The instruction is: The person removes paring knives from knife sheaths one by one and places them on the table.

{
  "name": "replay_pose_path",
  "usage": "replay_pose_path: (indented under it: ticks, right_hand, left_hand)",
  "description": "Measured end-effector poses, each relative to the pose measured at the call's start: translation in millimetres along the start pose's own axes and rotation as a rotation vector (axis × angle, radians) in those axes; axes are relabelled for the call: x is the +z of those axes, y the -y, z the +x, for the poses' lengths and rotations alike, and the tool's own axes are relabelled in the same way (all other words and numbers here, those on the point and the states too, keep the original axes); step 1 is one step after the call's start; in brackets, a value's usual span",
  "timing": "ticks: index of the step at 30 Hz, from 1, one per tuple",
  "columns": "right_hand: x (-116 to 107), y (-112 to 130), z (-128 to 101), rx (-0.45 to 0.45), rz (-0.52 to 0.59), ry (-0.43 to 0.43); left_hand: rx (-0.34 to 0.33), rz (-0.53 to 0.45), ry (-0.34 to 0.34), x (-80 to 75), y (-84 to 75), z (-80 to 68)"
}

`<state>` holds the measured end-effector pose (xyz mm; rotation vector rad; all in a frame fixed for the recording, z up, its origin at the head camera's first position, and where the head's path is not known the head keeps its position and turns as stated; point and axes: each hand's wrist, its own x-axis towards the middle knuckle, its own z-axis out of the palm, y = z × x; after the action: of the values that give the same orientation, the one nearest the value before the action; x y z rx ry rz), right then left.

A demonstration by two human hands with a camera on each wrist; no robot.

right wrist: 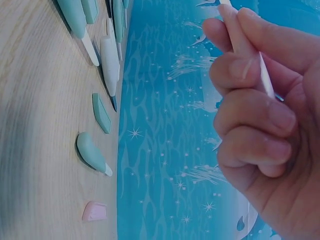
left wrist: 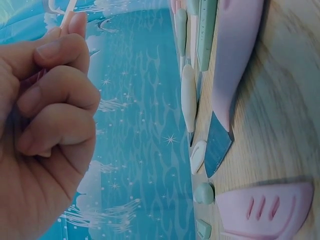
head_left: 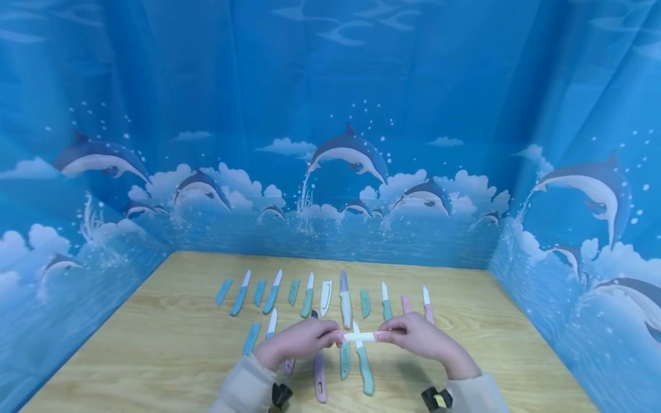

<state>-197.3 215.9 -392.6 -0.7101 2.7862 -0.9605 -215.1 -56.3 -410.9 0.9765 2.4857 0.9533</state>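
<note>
My left hand (head_left: 307,338) and right hand (head_left: 418,335) face each other above the table. Between them lies a level paring knife with a white blade (head_left: 364,336), its tip towards the left hand. My right hand grips its pink handle (right wrist: 239,35) with curled fingers. A pink piece, apparently a sheath (head_left: 338,336), is pinched by my left hand; fingers hide most of it. Below the hands lie a green-handled knife (head_left: 365,370), a green sheath (head_left: 345,364) and a purple-handled knife (left wrist: 237,50) with a dark blade.
Farther back on the wooden table (head_left: 170,321) is a row of several knives and sheaths, including a white-handled knife (head_left: 346,307), a white sheath (head_left: 326,298) and a blue-handled knife (head_left: 239,301). A dolphin-print curtain (head_left: 330,241) encloses the back and sides.
</note>
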Motion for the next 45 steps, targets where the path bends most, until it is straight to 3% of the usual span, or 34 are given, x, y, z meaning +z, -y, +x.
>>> replay_pose_path:
  ticks: [15, 21, 26, 30, 35, 39, 45]
  right_hand:
    - [-7.3, -7.4, -2.5, 0.043, 0.031, -0.010]
    - [-20.6, -16.0, -6.2, 0.106, 0.055, -0.068]
    - [-19.7, -20.5, -16.6, 0.193, 0.065, -0.160]
    - [-8.8, -23.5, -33.0, 0.238, 0.101, -0.164]
    - [2.1, -24.4, -51.4, 0.403, 0.203, -0.157]
    - [7.4, -24.1, -51.5, 0.460, 0.185, -0.190]
    - [19.9, -25.0, -45.7, 0.468, 0.166, -0.180]
  left_hand:
    - [-0.026, 0.049, -0.008, -3.7, 5.8, -0.5]
    - [-0.058, 0.063, -0.022, -5.7, 7.5, 2.0]
    - [-0.067, 0.067, -0.062, 3.8, 3.8, 6.2]
    - [-0.086, 0.018, -0.154, 19.2, -7.0, 10.8]
    - [-0.122, -0.056, -0.289, 40.9, -35.5, 25.4]
    - [-0.160, -0.107, -0.307, 50.1, -54.0, 40.4]
    - [-0.226, -0.296, -0.291, 56.1, -67.0, 55.2]
